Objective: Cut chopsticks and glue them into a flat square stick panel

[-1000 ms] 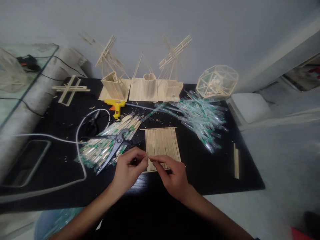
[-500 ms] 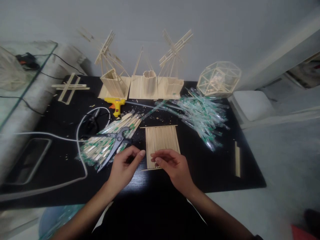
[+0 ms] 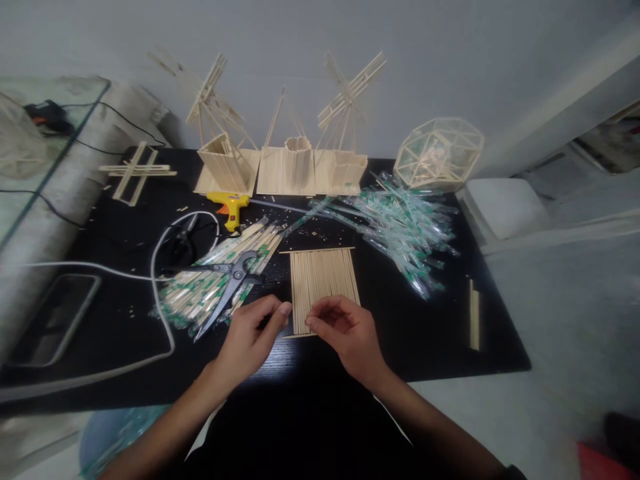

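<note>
A flat panel of wooden sticks, laid side by side with a crosswise stick at its far and near ends, lies on the dark table. At its near left corner is my left hand, thumb and forefinger pressed together. My right hand hovers over the near right part of the panel, fingers curled and thumb tip meeting the forefinger. Whatever either pinch holds, if anything, is too small to make out. Left of the panel, grey-handled cutters rest on a pile of plastic-wrapped sticks.
A yellow glue gun lies behind the wrapped sticks. Empty plastic wrappers are heaped at right. Stick-built windmill models and a polyhedron frame stand at the back. A white cable loops at left; loose sticks lie far right.
My right hand's thumb and forefinger have come together. My left hand stays nearly where it was, still pinched. The view has shifted slightly; the panel lies as before.
</note>
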Demonstrator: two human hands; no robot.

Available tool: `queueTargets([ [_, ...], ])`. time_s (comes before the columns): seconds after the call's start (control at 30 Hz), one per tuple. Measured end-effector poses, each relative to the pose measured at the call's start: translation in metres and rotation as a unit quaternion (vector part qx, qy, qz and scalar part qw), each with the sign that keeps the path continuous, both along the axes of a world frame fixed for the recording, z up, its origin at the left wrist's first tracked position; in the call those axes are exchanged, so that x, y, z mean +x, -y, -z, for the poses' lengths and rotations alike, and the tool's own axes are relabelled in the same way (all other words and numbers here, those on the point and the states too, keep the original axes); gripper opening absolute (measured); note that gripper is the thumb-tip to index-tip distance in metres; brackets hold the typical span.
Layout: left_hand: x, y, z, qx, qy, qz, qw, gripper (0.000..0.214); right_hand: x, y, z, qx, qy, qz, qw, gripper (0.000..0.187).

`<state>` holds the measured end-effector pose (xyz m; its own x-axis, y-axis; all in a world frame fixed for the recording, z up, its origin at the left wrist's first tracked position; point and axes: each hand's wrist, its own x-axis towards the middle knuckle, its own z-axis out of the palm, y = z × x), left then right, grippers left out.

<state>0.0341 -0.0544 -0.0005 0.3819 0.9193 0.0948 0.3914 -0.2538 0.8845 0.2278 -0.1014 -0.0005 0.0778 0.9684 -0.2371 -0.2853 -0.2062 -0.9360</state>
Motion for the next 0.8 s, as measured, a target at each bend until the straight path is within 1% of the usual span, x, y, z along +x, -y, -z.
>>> queueTargets([
  [0.07,0.001,0.0,-0.001,-0.003,0.004,0.012,1.0,0.046,0.0,0.0,0.0,0.009,0.002,-0.005,1.0,0.018],
  [0.1,0.001,0.001,0.0,-0.002,0.006,0.01,1.0,0.046,0.0,0.001,0.0,0.011,0.005,-0.007,1.0,0.018],
  [0.13,0.001,0.001,0.002,0.001,0.008,0.007,1.0,0.042,0.0,0.001,0.0,0.012,0.008,-0.009,1.0,0.017],
  [0.23,0.001,0.001,0.007,0.013,0.016,-0.017,1.0,0.015,0.001,0.001,0.0,0.008,0.01,-0.014,1.0,0.016],
  [0.27,0.001,0.001,0.009,0.017,0.019,-0.023,0.999,0.009,0.001,0.001,-0.001,0.007,0.007,-0.016,1.0,0.015],
  [0.4,0.001,0.001,0.013,0.023,0.028,-0.028,0.999,0.011,0.002,0.0,-0.002,-0.001,-0.01,-0.018,1.0,0.013],
  [0.57,0.0,0.003,0.016,0.011,0.031,-0.026,0.999,0.012,0.002,0.001,-0.001,-0.002,-0.027,-0.024,0.999,0.012],
  [0.8,0.002,0.002,0.014,-0.007,0.029,-0.028,0.999,0.014,0.001,0.002,0.0,-0.014,-0.03,-0.033,0.999,0.012],
])
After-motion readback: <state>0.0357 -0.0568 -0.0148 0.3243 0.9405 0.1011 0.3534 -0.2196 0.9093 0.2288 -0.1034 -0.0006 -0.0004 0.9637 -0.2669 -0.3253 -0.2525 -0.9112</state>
